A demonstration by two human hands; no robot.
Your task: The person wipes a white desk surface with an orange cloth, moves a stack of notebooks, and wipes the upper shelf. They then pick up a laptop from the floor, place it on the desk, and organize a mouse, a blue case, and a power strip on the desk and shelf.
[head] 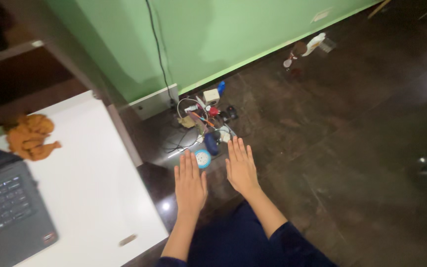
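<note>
My left hand (190,184) and my right hand (241,167) are held flat side by side, palms down, fingers together and stretched forward, holding nothing. They hover over a dark floor (352,148), just short of a heap of cables and small gadgets (204,118) on the floor by the green wall (213,34). A small round light-blue device (203,158) lies just beyond my left fingertips, with a dark blue object (212,144) beside it. Dark blue sleeves cover both forearms.
A white table (90,168) stands at the left with a grey laptop (6,212) and an orange crumpled cloth (29,136) on it. A black cable (158,49) runs down the wall. Small bottles and litter (306,48) lie at the far wall base.
</note>
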